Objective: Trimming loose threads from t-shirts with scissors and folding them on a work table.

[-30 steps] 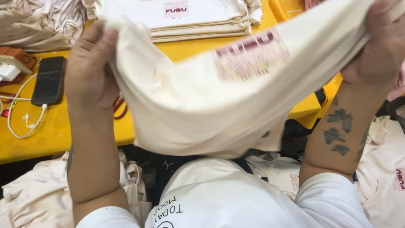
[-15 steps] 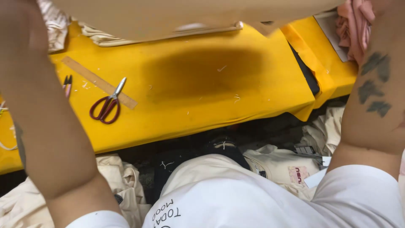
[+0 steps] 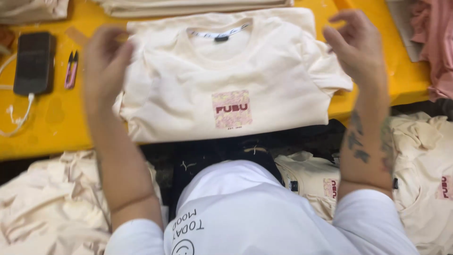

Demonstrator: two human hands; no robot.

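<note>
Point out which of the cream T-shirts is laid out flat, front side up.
The cream T-shirt on the yellow table, between both hands, collar away from the person. The others lie crumpled in heaps below the table edge or stacked folded beyond.

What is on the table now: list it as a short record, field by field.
surface: yellow table
shirt: cream T-shirt, flat, front up, square print on the chest
left hand: left hand at the shirt's left edge, blurred
right hand: right hand open above the shirt's right sleeve
beside: dark phone with white cable, small snips

A cream T-shirt (image 3: 231, 80) lies flat on the yellow table (image 3: 56, 137) — both hands, the left hand (image 3: 104, 61) and right hand (image 3: 356, 45), hover open at its sleeves.
</note>
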